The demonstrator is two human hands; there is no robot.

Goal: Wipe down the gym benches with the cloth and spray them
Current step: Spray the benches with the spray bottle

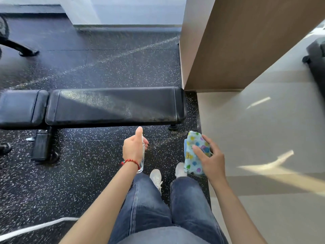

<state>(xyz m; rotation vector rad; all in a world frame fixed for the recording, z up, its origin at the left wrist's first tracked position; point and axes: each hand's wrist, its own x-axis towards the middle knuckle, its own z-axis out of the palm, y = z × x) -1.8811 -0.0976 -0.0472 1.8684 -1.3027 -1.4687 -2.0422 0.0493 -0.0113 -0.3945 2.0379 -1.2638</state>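
Note:
A black padded gym bench (114, 104) lies across the floor in front of me, its long pad catching a band of light. My left hand (134, 148) grips a clear spray bottle (141, 164) just short of the bench's near edge, thumb raised over the top. My right hand (210, 160) holds a folded light-blue cloth (197, 152) with coloured dots, to the right of the bottle and below the bench's right end. Both hands are apart from the bench.
A brown pillar (237, 50) stands right behind the bench's right end. Black speckled rubber floor (79, 173) meets grey tiles (263, 129) on the right. A white cord (35, 228) lies at lower left. Other black equipment (316, 62) sits at the far right and upper left.

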